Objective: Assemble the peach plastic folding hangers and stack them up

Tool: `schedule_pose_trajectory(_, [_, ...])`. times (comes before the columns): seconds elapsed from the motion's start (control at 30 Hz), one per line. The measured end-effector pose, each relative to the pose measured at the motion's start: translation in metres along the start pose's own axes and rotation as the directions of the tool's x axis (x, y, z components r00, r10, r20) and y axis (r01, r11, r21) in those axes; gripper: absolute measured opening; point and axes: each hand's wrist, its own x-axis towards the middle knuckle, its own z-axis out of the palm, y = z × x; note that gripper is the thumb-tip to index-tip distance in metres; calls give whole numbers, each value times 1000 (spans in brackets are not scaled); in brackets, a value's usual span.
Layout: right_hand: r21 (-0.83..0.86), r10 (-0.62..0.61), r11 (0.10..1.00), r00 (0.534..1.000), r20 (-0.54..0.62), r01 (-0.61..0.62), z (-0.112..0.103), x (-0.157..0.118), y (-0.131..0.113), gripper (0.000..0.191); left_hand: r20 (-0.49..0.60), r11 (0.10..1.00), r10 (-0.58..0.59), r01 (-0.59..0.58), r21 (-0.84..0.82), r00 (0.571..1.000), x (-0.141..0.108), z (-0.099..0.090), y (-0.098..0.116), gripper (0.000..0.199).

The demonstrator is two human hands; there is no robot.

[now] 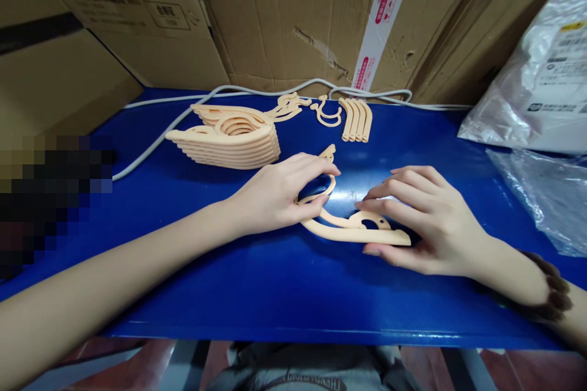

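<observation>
On the blue table in front of me lies a beige plastic folding hanger (351, 233), its long curved arm pointing right. My left hand (288, 195) is closed on the hanger's left part, thumb and forefinger pinching it; part of the hanger is hidden behind the fingers. Around the hanger's right end, my right hand (422, 220) is curved with thumb and fingers apart; whether it touches the arm is hard to see. Behind my left hand rests a stack of matching beige hangers (229, 143).
Loose beige hook pieces (328, 113) and several short curved pieces (358, 121) lie at the back of the table (275, 299). A white cable (158, 149) runs along cardboard boxes (284, 24). Clear plastic bags (536, 85) sit at right.
</observation>
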Motion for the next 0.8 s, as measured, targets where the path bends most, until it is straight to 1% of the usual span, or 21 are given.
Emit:
schedule_pose_trajectory(0.1, [15,-19,1000,1000,15,18,2,-1,0,35,5,1000,-11,11,20,1000,0,1,1,34])
schedule_pose_trajectory(0.37, [24,-74,997,997,29,73,6,0,3,33,11,999,-44,44,-11,999,1,2,1,38])
schedule_pose_trajectory(0.53, [33,-61,998,995,78,58,8,-1,3,31,33,999,-42,43,-30,999,0,3,0,41])
schedule_pose_trajectory(0.63, [39,-49,998,993,110,45,10,-1,4,32,65,995,-42,47,-83,997,0,3,1,45])
schedule_pose_trajectory(0.8, [37,-38,999,991,132,33,13,-1,7,33,113,990,-22,37,-137,993,1,4,1,41])
